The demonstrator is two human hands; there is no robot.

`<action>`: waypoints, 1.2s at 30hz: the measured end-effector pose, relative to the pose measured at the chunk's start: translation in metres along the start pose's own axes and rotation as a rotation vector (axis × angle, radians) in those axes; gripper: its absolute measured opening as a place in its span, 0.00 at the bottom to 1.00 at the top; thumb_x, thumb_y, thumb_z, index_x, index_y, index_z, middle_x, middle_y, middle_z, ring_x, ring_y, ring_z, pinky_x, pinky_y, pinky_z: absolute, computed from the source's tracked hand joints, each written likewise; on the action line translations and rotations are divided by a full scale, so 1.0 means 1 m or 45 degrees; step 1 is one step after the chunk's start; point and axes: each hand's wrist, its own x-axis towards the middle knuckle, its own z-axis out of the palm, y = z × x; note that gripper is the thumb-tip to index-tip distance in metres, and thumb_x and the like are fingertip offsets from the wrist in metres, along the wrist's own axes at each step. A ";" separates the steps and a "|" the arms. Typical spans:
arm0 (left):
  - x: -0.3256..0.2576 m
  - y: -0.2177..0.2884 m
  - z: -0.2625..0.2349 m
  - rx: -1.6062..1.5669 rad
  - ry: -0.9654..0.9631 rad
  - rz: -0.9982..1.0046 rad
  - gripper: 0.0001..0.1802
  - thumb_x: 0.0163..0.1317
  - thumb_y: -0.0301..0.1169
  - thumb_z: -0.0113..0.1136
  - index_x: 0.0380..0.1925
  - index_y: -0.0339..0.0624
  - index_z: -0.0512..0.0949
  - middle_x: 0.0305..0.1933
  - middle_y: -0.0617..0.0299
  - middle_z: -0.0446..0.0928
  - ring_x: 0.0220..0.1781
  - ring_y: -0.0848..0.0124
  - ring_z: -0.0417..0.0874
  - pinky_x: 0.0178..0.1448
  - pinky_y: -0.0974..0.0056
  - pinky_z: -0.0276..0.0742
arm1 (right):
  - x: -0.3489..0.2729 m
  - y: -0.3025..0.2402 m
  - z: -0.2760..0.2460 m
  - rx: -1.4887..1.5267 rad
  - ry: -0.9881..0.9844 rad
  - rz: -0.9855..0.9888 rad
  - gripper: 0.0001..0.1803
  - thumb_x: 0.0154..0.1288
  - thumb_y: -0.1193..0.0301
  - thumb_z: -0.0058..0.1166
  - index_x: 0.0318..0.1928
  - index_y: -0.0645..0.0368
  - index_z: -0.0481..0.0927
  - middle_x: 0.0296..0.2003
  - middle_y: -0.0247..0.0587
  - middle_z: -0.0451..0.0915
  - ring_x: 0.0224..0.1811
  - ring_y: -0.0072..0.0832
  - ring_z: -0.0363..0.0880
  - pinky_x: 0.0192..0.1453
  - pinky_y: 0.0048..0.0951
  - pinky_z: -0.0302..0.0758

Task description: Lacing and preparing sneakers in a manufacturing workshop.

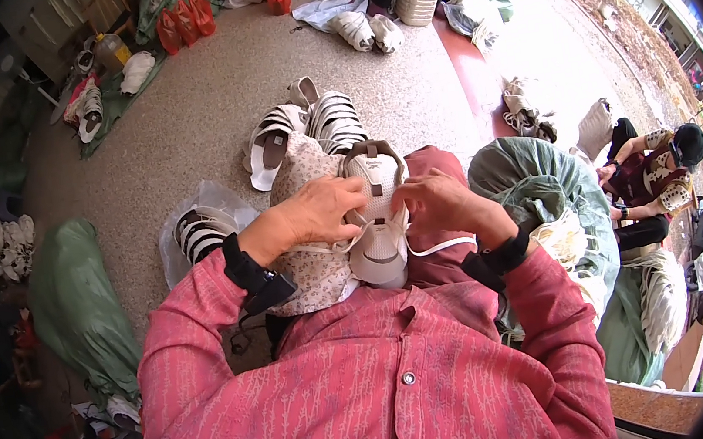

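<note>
A beige and white shoe upper (pixel 376 172) lies in my lap, its brown-edged tongue pointing away from me and its grey toe part toward my body. My left hand (pixel 320 212) grips its left edge with bent fingers, near the middle. On the opposite edge my right hand (pixel 446 205) has its fingers curled in at the eyelet side; whether they pinch a lace is hidden. A white shoelace (pixel 442 245) trails from the upper over my right thigh. A floral cloth (pixel 317 263) covers my left thigh.
Stacked striped shoe uppers (pixel 335 120) stand just beyond my knees. More lie in a clear plastic bag (pixel 195 230) at left. A green sack (pixel 76 297) stands far left; another green bag (pixel 521 168) with white laces sits at my right. A person (pixel 653 174) sits farther right.
</note>
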 end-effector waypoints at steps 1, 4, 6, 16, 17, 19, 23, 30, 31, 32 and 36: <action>-0.001 -0.002 0.000 -0.131 0.010 0.003 0.18 0.44 0.36 0.68 0.32 0.40 0.74 0.38 0.56 0.71 0.43 0.57 0.77 0.48 0.58 0.72 | 0.001 0.001 -0.002 0.037 0.032 -0.059 0.12 0.47 0.76 0.60 0.36 0.55 0.80 0.36 0.39 0.78 0.40 0.39 0.78 0.47 0.39 0.72; 0.000 -0.005 0.000 -0.286 -0.053 -0.043 0.18 0.43 0.33 0.70 0.33 0.38 0.74 0.39 0.56 0.71 0.44 0.56 0.77 0.48 0.59 0.73 | 0.016 -0.021 0.006 0.191 0.304 -0.006 0.07 0.51 0.78 0.57 0.33 0.57 0.81 0.34 0.41 0.77 0.38 0.40 0.77 0.44 0.38 0.74; 0.000 -0.004 0.002 -0.274 -0.012 -0.033 0.19 0.43 0.32 0.70 0.33 0.38 0.74 0.39 0.56 0.71 0.44 0.55 0.76 0.48 0.58 0.73 | 0.022 -0.027 0.025 0.440 0.214 0.011 0.05 0.55 0.76 0.56 0.34 0.57 0.80 0.33 0.41 0.77 0.37 0.42 0.77 0.43 0.37 0.74; -0.004 -0.011 0.024 -0.217 0.273 0.051 0.16 0.40 0.27 0.70 0.27 0.38 0.72 0.33 0.56 0.68 0.38 0.56 0.74 0.41 0.57 0.72 | 0.039 -0.014 0.035 0.247 0.034 -0.093 0.06 0.57 0.74 0.56 0.35 0.56 0.82 0.32 0.41 0.77 0.37 0.39 0.77 0.44 0.37 0.73; -0.004 -0.012 0.026 -0.217 0.277 0.052 0.16 0.40 0.27 0.70 0.27 0.38 0.72 0.33 0.56 0.68 0.38 0.56 0.74 0.41 0.57 0.72 | 0.041 -0.014 0.034 0.256 -0.015 -0.059 0.06 0.56 0.73 0.57 0.35 0.56 0.83 0.31 0.41 0.77 0.38 0.39 0.77 0.44 0.37 0.73; -0.005 -0.013 0.029 -0.249 0.345 0.072 0.15 0.40 0.26 0.69 0.24 0.39 0.71 0.31 0.57 0.68 0.36 0.57 0.74 0.39 0.57 0.71 | 0.043 -0.015 0.037 0.217 -0.028 -0.032 0.05 0.56 0.72 0.56 0.34 0.56 0.82 0.32 0.42 0.77 0.39 0.39 0.77 0.44 0.37 0.73; -0.005 -0.016 0.032 -0.279 0.348 0.040 0.15 0.42 0.27 0.70 0.26 0.39 0.72 0.31 0.57 0.68 0.36 0.59 0.74 0.40 0.59 0.71 | 0.044 -0.013 0.048 -0.055 -0.009 0.059 0.05 0.57 0.72 0.55 0.33 0.57 0.81 0.33 0.42 0.76 0.41 0.40 0.77 0.45 0.38 0.73; 0.007 0.008 0.008 -0.555 0.216 -0.252 0.13 0.51 0.34 0.66 0.31 0.39 0.75 0.34 0.57 0.73 0.37 0.60 0.77 0.41 0.60 0.73 | 0.022 -0.005 -0.020 -0.174 0.612 0.150 0.06 0.58 0.75 0.54 0.37 0.57 0.77 0.35 0.44 0.73 0.37 0.42 0.75 0.42 0.38 0.72; 0.008 0.010 0.008 -0.443 0.218 -0.256 0.10 0.51 0.32 0.65 0.29 0.40 0.76 0.34 0.58 0.74 0.35 0.61 0.78 0.39 0.60 0.74 | 0.015 -0.012 -0.034 -0.004 0.633 0.186 0.07 0.58 0.73 0.56 0.38 0.57 0.77 0.35 0.45 0.74 0.37 0.42 0.75 0.42 0.36 0.72; 0.009 0.009 0.013 -0.443 0.217 -0.265 0.10 0.51 0.32 0.65 0.29 0.40 0.76 0.34 0.58 0.74 0.35 0.61 0.78 0.39 0.60 0.74 | 0.010 -0.022 -0.046 0.167 0.652 0.221 0.08 0.58 0.71 0.58 0.38 0.57 0.77 0.35 0.45 0.74 0.37 0.41 0.75 0.42 0.35 0.72; 0.024 0.003 0.029 -0.148 0.359 0.035 0.05 0.52 0.29 0.61 0.28 0.41 0.77 0.32 0.56 0.74 0.36 0.58 0.78 0.40 0.58 0.75 | -0.003 -0.020 -0.029 0.281 0.167 0.228 0.16 0.54 0.65 0.64 0.41 0.57 0.77 0.36 0.42 0.76 0.38 0.41 0.77 0.46 0.34 0.72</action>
